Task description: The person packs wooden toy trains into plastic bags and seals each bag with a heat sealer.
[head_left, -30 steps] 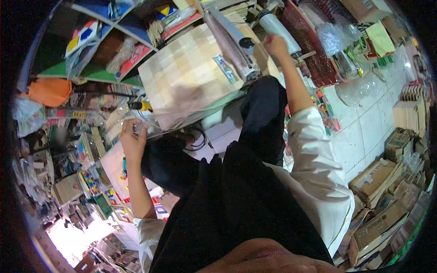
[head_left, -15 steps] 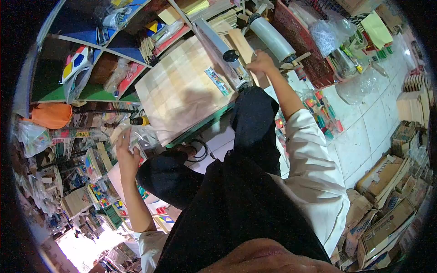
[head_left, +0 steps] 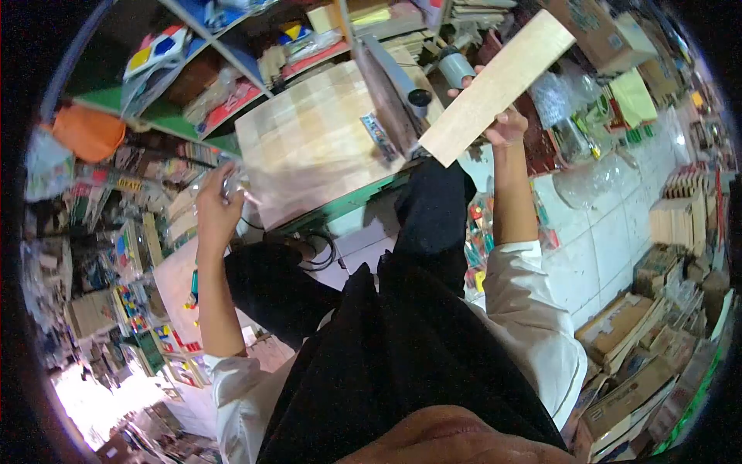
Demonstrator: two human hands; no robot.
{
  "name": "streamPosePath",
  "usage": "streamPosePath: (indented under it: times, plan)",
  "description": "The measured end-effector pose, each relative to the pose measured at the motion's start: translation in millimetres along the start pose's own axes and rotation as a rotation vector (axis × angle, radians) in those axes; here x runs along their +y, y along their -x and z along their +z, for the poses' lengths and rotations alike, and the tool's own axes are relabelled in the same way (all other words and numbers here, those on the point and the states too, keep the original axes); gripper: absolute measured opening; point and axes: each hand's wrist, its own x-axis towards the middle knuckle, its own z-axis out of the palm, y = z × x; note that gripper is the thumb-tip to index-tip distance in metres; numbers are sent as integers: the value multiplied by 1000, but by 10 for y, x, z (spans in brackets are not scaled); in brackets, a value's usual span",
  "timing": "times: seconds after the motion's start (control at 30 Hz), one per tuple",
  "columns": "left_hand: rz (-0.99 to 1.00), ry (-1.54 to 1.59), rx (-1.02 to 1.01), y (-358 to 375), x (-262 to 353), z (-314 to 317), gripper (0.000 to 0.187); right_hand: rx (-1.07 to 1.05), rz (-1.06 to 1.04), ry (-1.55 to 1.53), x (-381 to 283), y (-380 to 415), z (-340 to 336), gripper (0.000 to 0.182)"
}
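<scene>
A flat, pale wooden board (head_left: 498,89) is in my right hand (head_left: 506,127), whose fingers wrap around its edges. It is raised and tilted, its lower end near my knee and the long grey device (head_left: 394,73) with a round black knob. My left hand (head_left: 219,207) has its fingers curled around a bunch of clear plastic (head_left: 232,184), left of the low worktable. A wooden top (head_left: 309,131) with a checkered tone covers that table, and a small colourful printed strip (head_left: 379,138) lies at its right side.
Shelves (head_left: 224,58) with packaged goods stand behind the table. A roll of film (head_left: 456,68) is partly hidden behind the board. Colourful packs (head_left: 479,232) lie on the tiled floor (head_left: 576,232) by my right leg. Cardboard boxes (head_left: 618,325) are stacked at the right; a black cable (head_left: 321,251) lies under the table.
My right hand has lifted the wooden board from beside the grey device, up and to the right. My left hand has moved slightly up, its fingers now curled on the plastic. The view has shifted a little.
</scene>
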Motion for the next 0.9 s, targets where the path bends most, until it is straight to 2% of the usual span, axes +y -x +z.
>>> streamPosePath:
  times: [0.07,0.13,0.17,0.2,0.23,0.27,0.3,0.33,0.37,0.43,0.5,0.53,0.57,0.6,0.67,0.7,0.73,0.8,0.9]
  plan:
    - [-5,16,-29,-2,91,-15,60,-160,-21,6,118,-174,378,80]
    - [163,-25,-18,6,72,-7,66,-201,-18,112,327,-313,966,75]
    - [126,25,-49,-14,70,18,69,-275,-80,134,500,-424,1306,67]
    - [98,80,-73,-34,75,33,72,-306,-54,106,692,-514,1552,67]
    - [60,74,-56,-17,84,24,72,-403,-86,325,858,-580,1764,64]
    - [124,134,-80,-16,91,-4,73,-498,-131,548,1002,-639,1931,60]
    - [194,195,-105,8,101,-47,75,-523,-123,534,1156,-667,2033,60]
    - [175,192,-90,43,113,-98,75,-557,-56,668,1340,-666,2078,59]
    - [175,225,-97,74,118,-148,77,-588,10,806,1521,-658,2099,58]
    - [165,262,-95,168,43,-182,80,-616,83,796,1889,-654,2080,58]
    - [234,359,-45,262,-101,-123,85,-633,159,792,2204,-685,1953,57]
    - [271,408,-22,308,-158,-102,88,-711,150,960,2334,-724,1852,61]
    - [-2,472,-199,376,-82,-238,88,-788,138,1129,2441,-755,1752,64]
    - [-7,479,-198,411,-100,-296,88,-793,146,1130,2504,-768,1675,64]
    - [-151,520,-238,492,-194,-375,87,-806,388,1409,2624,-790,1496,66]
    - [-95,526,-160,529,-291,-299,85,-901,425,1582,2725,-823,1403,66]
    - [-97,534,-162,556,-368,-229,85,-903,434,1583,2849,-838,1324,66]
    - [-64,436,-171,586,-426,-155,82,-1051,637,1987,3008,-849,1282,64]
    - [-76,418,-120,598,-624,85,81,-986,581,2155,3110,-762,1127,59]
